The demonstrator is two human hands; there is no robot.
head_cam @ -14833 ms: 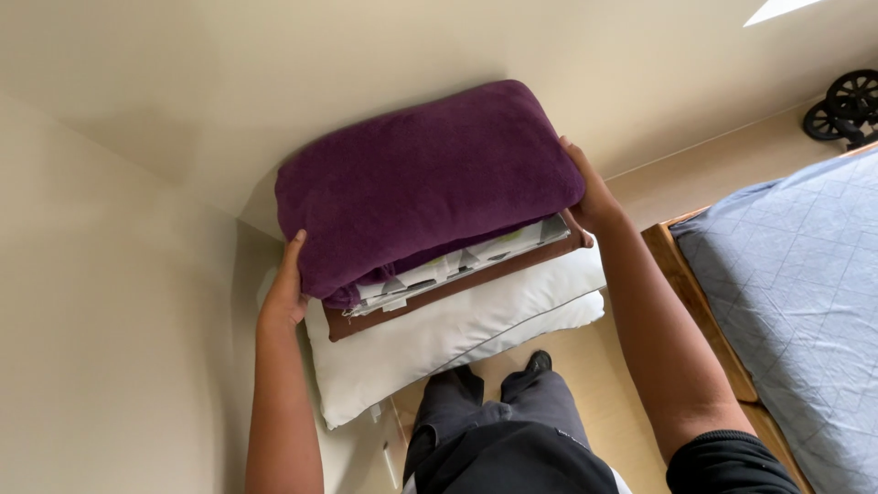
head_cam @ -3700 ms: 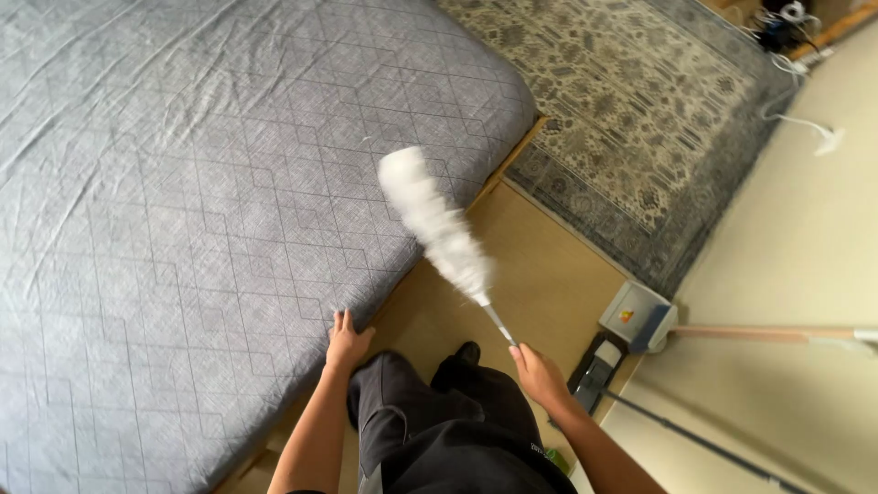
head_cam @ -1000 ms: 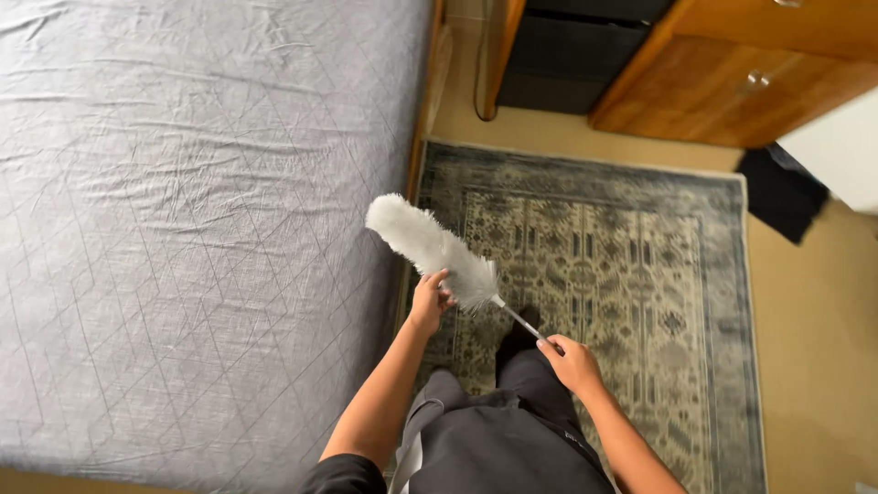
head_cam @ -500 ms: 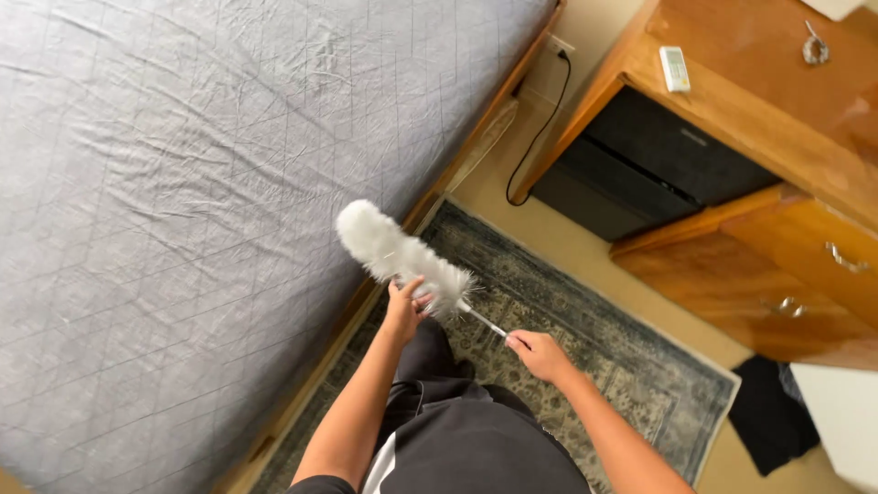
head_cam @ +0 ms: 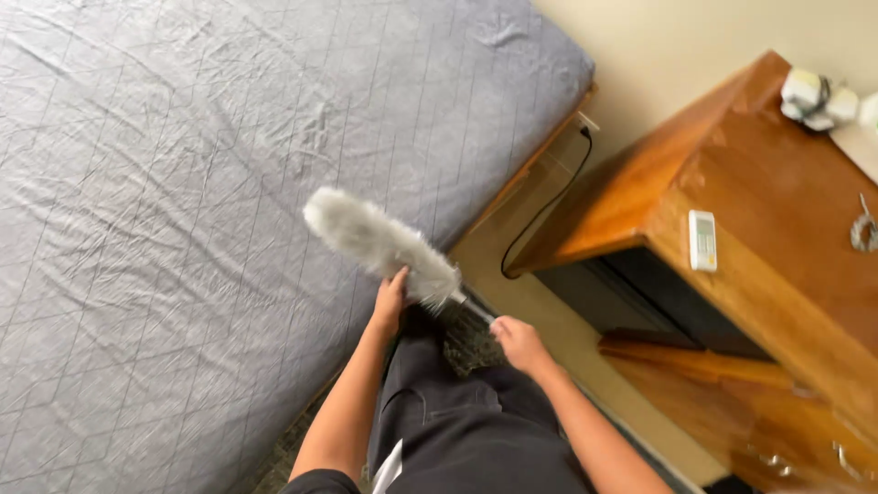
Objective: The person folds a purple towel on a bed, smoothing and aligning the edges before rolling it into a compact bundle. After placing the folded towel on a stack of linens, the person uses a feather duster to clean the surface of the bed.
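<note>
- The right hand (head_cam: 519, 342) is closed round the duster's thin handle, just above the dark trousers (head_cam: 476, 430).
- The left hand (head_cam: 391, 300) cups the base of the fluffy white duster (head_cam: 380, 242), fingers pressed into the fibres.
- The duster's head angles out over the edge of the grey bed (head_cam: 183, 183) (held in the air, as far as I can tell).
- Judgement: a light left-hand touch would keep the fibres fluffed.
- Further right stands a wooden dresser (head_cam: 777, 238) with a small white remote (head_cam: 702, 240).

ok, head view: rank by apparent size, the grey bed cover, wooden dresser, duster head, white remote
1. grey bed cover, fills most of the frame
2. wooden dresser, partly cut off by the edge
3. duster head, nearer the camera, so it looks bigger than it is
4. white remote
</note>
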